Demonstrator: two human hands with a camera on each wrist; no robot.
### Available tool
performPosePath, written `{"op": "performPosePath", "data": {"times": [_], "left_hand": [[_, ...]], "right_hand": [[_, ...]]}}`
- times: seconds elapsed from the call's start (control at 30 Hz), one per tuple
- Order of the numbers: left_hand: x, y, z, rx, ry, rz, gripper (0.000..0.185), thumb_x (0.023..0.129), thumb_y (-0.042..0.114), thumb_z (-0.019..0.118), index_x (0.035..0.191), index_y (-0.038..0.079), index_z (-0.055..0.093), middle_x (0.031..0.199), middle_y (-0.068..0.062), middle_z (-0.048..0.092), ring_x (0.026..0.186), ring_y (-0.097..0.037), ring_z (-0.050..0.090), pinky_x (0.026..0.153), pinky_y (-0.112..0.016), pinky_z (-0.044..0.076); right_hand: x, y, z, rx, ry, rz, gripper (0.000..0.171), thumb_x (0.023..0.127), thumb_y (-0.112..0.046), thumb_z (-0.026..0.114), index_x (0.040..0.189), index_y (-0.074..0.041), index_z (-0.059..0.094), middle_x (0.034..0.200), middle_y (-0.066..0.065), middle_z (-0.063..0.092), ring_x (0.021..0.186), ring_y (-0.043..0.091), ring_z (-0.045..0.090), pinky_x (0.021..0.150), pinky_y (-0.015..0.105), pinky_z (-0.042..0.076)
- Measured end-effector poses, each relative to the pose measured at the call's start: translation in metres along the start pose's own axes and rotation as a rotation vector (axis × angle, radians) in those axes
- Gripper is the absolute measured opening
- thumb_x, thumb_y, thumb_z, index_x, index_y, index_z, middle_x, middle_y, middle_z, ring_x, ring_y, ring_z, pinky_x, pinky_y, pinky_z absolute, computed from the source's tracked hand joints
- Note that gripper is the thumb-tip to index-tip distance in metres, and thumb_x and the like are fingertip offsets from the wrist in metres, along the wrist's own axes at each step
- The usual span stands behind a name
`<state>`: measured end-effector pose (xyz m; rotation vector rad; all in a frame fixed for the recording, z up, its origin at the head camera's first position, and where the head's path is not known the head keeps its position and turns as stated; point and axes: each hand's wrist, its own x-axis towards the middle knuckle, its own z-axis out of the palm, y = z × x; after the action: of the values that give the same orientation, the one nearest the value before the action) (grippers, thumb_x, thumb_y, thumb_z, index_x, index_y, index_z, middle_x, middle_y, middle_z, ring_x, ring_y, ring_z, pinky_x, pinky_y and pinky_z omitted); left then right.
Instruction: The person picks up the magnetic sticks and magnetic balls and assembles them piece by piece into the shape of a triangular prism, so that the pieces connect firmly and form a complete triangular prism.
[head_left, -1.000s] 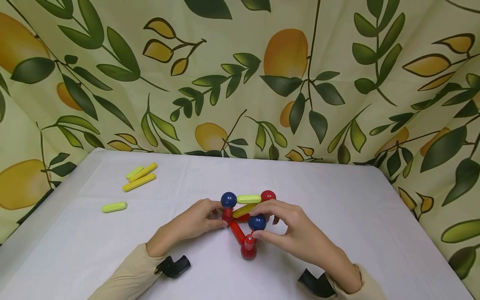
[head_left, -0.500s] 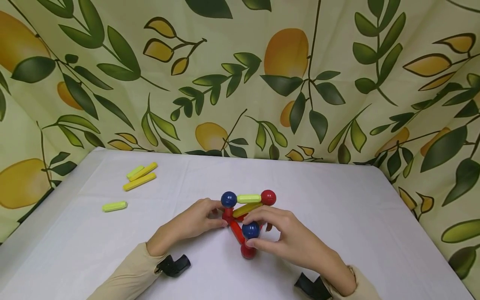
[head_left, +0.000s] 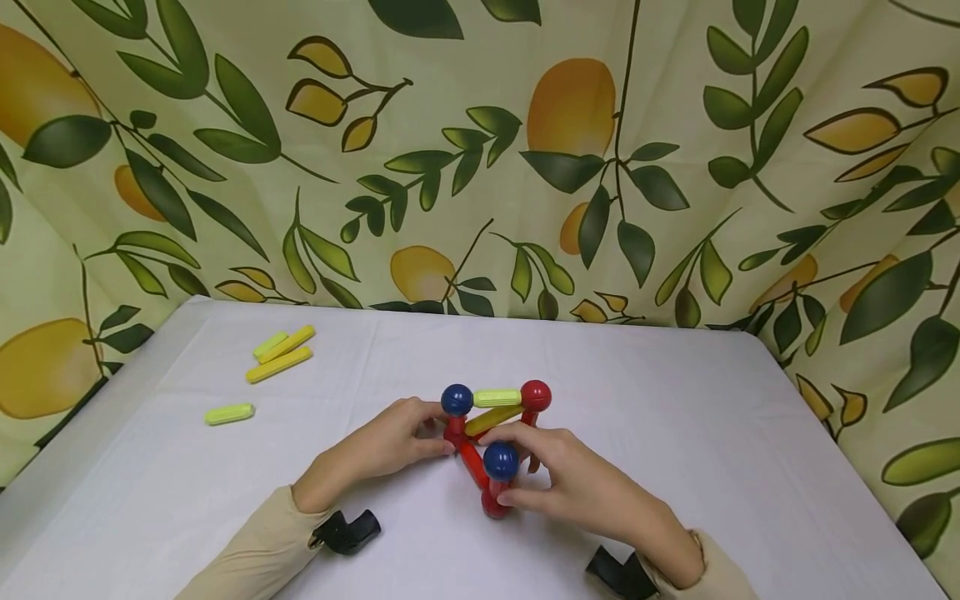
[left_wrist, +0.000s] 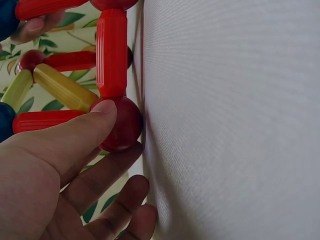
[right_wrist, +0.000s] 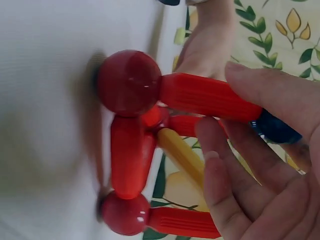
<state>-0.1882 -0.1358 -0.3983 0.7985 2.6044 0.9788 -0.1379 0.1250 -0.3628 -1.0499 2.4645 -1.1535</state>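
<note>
Now right hand (head_left: 577,483) lower, pinching blue ball (head_left: 501,460), left hand (head_left: 382,446) still pinching red ball (left_wrist: 120,124)

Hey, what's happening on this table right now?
A person is working on a rod-and-ball toy frame on a white table. The left hand holds a red ball at the base, while the right hand grips the upright red rod under a blue ball. Spare yellow rods lie far left.

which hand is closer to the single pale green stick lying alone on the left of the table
Left. The left hand sits at the left side of the toy frame, some way right of the pale green stick. The right hand is farther right, beyond the near blue ball.
</note>
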Motion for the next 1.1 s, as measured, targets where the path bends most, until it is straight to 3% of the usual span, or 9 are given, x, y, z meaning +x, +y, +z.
{"op": "performPosePath", "data": {"times": [0.23, 0.47, 0.83, 1.1], "left_hand": [[0.0, 0.001, 0.0, -0.006, -0.002, -0.008, 0.03, 0.089, 0.022, 0.074, 0.116, 0.01, 0.07, 0.099, 0.003, 0.071, 0.09, -0.014, 0.056, 0.081, -0.029, 0.046], [-0.001, 0.001, -0.001, -0.004, -0.003, -0.009, 0.03, 0.088, 0.022, 0.075, 0.116, 0.012, 0.07, 0.099, 0.003, 0.071, 0.091, -0.014, 0.057, 0.082, -0.029, 0.047], [-0.004, 0.001, -0.005, -0.011, -0.019, -0.048, 0.036, 0.082, 0.022, 0.081, 0.115, 0.013, 0.068, 0.095, 0.007, 0.068, 0.088, -0.014, 0.055, 0.076, -0.026, 0.045], [-0.005, 0.001, -0.008, 0.004, -0.02, -0.013, 0.04, 0.08, 0.023, 0.083, 0.115, 0.01, 0.068, 0.089, 0.008, 0.066, 0.084, -0.015, 0.054, 0.07, -0.024, 0.043]], "right_hand": [[0.003, 0.01, 0.007, -0.001, -0.067, 0.075, 0.049, 0.083, -0.018, 0.081, 0.126, -0.018, 0.057, 0.102, -0.013, 0.072, 0.095, 0.001, 0.063, 0.089, 0.025, 0.053], [0.005, 0.017, 0.014, -0.002, -0.07, 0.136, 0.036, 0.079, -0.021, 0.084, 0.109, -0.016, 0.066, 0.092, -0.012, 0.069, 0.077, 0.004, 0.058, 0.069, 0.02, 0.053], [0.005, 0.024, 0.008, -0.016, -0.053, 0.152, 0.026, 0.079, -0.016, 0.083, 0.1, -0.018, 0.068, 0.085, -0.012, 0.067, 0.073, 0.005, 0.059, 0.067, 0.022, 0.054], [0.006, 0.028, 0.005, -0.009, -0.04, 0.134, 0.022, 0.08, -0.024, 0.084, 0.097, -0.02, 0.07, 0.084, -0.014, 0.068, 0.074, 0.002, 0.06, 0.071, 0.021, 0.054]]}}
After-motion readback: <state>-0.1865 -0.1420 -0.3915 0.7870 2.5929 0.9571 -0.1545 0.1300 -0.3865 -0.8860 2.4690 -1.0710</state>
